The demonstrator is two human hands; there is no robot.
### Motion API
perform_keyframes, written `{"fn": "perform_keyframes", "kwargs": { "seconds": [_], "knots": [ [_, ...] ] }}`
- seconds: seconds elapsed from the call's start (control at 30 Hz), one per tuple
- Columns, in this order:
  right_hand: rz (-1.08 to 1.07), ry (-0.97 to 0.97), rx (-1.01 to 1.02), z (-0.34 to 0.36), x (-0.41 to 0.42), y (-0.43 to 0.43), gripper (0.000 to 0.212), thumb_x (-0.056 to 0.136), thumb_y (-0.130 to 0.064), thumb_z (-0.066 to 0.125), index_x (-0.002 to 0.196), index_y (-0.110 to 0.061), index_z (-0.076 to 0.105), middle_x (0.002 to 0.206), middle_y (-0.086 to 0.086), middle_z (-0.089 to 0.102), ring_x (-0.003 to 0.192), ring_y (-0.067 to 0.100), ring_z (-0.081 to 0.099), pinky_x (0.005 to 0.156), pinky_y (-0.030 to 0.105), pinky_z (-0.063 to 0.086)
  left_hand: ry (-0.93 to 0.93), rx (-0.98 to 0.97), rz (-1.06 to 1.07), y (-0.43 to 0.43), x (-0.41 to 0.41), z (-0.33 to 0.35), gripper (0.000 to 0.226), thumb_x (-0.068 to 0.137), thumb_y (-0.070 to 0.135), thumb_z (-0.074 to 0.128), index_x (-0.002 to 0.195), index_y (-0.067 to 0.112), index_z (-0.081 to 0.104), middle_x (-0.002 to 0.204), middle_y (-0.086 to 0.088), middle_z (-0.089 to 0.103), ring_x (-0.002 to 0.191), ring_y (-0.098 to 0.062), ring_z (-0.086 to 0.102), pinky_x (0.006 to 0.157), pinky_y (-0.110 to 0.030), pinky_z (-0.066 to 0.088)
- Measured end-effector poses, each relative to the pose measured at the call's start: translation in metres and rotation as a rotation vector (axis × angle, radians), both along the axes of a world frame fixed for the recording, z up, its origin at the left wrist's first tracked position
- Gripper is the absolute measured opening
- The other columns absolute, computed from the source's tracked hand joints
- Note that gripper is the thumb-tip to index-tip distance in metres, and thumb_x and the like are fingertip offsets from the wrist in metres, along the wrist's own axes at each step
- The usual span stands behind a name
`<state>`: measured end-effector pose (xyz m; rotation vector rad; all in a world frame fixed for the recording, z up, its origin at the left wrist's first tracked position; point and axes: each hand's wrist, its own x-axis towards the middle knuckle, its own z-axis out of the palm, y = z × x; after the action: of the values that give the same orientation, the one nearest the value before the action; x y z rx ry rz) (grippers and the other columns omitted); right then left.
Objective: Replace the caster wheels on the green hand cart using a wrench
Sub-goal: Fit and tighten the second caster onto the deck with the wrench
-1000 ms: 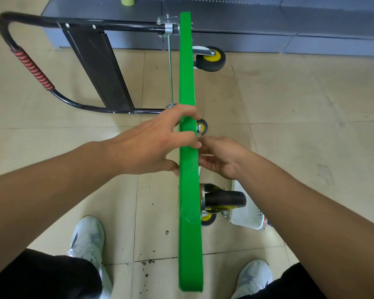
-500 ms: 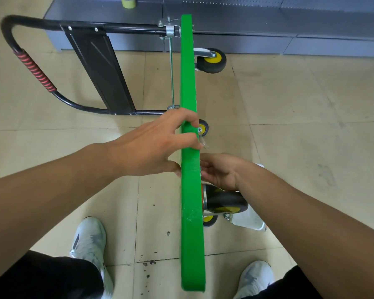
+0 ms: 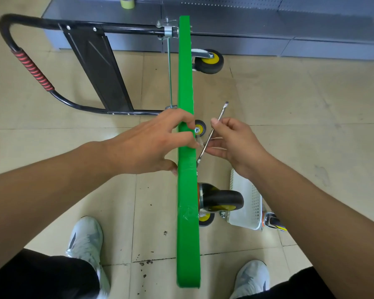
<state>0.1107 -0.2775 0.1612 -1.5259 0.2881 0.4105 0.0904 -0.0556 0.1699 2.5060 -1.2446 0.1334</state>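
Observation:
The green hand cart (image 3: 187, 87) stands on its side edge on the tiled floor, its wheels pointing right. My left hand (image 3: 151, 141) grips the top edge of the green deck, fingers curled over it. My right hand (image 3: 235, 145) pinches a thin silver wrench (image 3: 212, 134), whose lower end sits against the cart's underside just right of the deck. A large black caster (image 3: 221, 200) with a yellow hub sits on the underside near me. A far caster (image 3: 208, 61) and a small wheel (image 3: 200, 127) are further along.
The cart's black folding handle (image 3: 32, 70) with a red grip lies to the left. A white perforated basket (image 3: 246, 206) rests on the floor right of the near caster, a spare caster (image 3: 273, 222) beside it. Grey shelving base (image 3: 268, 26) runs along the back. My shoes flank the deck.
My right hand has come up from behind the near caster and moved right of the deck, now holding the silver wrench in view. My left hand keeps its grip on the deck.

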Motion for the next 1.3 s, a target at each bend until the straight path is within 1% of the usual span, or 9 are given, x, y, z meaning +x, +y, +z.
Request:
{"fn": "perform_keyframes", "kwargs": {
  "seconds": [0.13,0.23,0.3,0.4,0.53,0.67,0.87,1.07,1.3],
  "knots": [
    [0.036,-0.240,-0.119,0.013,-0.020,-0.007,0.015,0.103,-0.019,0.061,0.099,-0.007,0.055,0.090,0.006,0.058,0.078,0.018,0.065,0.073,0.035,0.064,-0.006,-0.003,0.003,-0.001,0.001,0.000,0.059,0.067,0.032,0.090,0.117,0.022,0.061,0.133,-0.006,0.039,0.126,-0.031,0.045,0.098,-0.051,0.053],
    [0.111,-0.399,-0.160,0.018,-0.036,-0.016,0.014,0.102,-0.012,0.061,0.105,0.000,0.055,0.087,-0.006,0.061,0.086,0.015,0.066,0.076,0.035,0.064,-0.003,0.003,0.003,-0.001,0.002,0.000,0.060,0.066,0.033,0.091,0.117,0.022,0.060,0.134,-0.007,0.039,0.126,-0.032,0.045,0.097,-0.051,0.053],
    [0.136,-0.484,-0.155,0.020,-0.046,-0.021,0.003,0.101,-0.008,0.061,0.103,-0.008,0.058,0.090,0.000,0.062,0.090,0.018,0.066,0.077,0.035,0.064,0.004,0.005,0.004,-0.001,0.001,0.000,0.059,0.068,0.034,0.089,0.117,0.023,0.059,0.135,-0.006,0.039,0.128,-0.032,0.044,0.097,-0.051,0.053],
    [0.130,-0.566,-0.117,0.019,-0.058,-0.027,0.009,0.100,-0.007,0.062,0.103,-0.015,0.059,0.100,0.020,0.060,0.098,0.032,0.067,0.078,0.037,0.063,0.012,0.008,0.005,-0.001,0.002,-0.001,0.058,0.069,0.035,0.088,0.118,0.024,0.059,0.136,-0.006,0.039,0.131,-0.033,0.042,0.098,-0.051,0.053],
    [0.172,-0.687,-0.043,0.015,-0.074,-0.030,0.014,0.094,-0.019,0.065,0.105,-0.019,0.058,0.099,0.017,0.061,0.097,0.041,0.063,0.080,0.051,0.062,0.019,0.009,0.009,-0.001,0.003,-0.001,0.058,0.069,0.034,0.089,0.118,0.022,0.061,0.135,-0.006,0.039,0.130,-0.033,0.043,0.098,-0.052,0.053],
    [0.277,-0.888,-0.127,0.013,-0.081,-0.033,0.011,0.095,-0.016,0.062,0.105,-0.016,0.057,0.100,0.017,0.063,0.096,0.031,0.064,0.080,0.033,0.056,0.023,0.007,0.007,-0.001,0.004,-0.002,0.060,0.068,0.033,0.090,0.118,0.020,0.061,0.134,-0.006,0.039,0.129,-0.033,0.043,0.096,-0.052,0.053],
    [0.422,-1.160,-0.267,0.006,-0.081,-0.033,0.018,0.094,-0.011,0.067,0.108,-0.012,0.055,0.101,0.018,0.062,0.091,0.035,0.065,0.076,0.037,0.054,0.014,0.005,-0.002,-0.001,0.004,-0.003,0.063,0.067,0.035,0.090,0.119,0.022,0.057,0.134,-0.007,0.041,0.127,-0.032,0.044,0.095,-0.053,0.052],
    [0.559,-1.279,-0.348,-0.007,-0.088,-0.033,0.022,0.092,-0.006,0.070,0.108,-0.012,0.055,0.104,0.019,0.062,0.090,0.027,0.062,0.080,0.032,0.051,0.020,0.002,0.003,-0.001,0.005,-0.003,0.064,0.067,0.035,0.090,0.120,0.024,0.056,0.133,-0.008,0.042,0.125,-0.033,0.044,0.094,-0.054,0.051],
    [0.542,-1.344,-0.347,-0.003,-0.088,-0.032,0.014,0.098,-0.013,0.065,0.107,-0.010,0.055,0.101,0.022,0.063,0.085,0.035,0.063,0.073,0.045,0.052,0.022,0.003,0.008,-0.001,0.004,-0.003,0.061,0.068,0.035,0.090,0.120,0.021,0.061,0.134,-0.009,0.042,0.127,-0.034,0.044,0.095,-0.054,0.052]
  ]
}}
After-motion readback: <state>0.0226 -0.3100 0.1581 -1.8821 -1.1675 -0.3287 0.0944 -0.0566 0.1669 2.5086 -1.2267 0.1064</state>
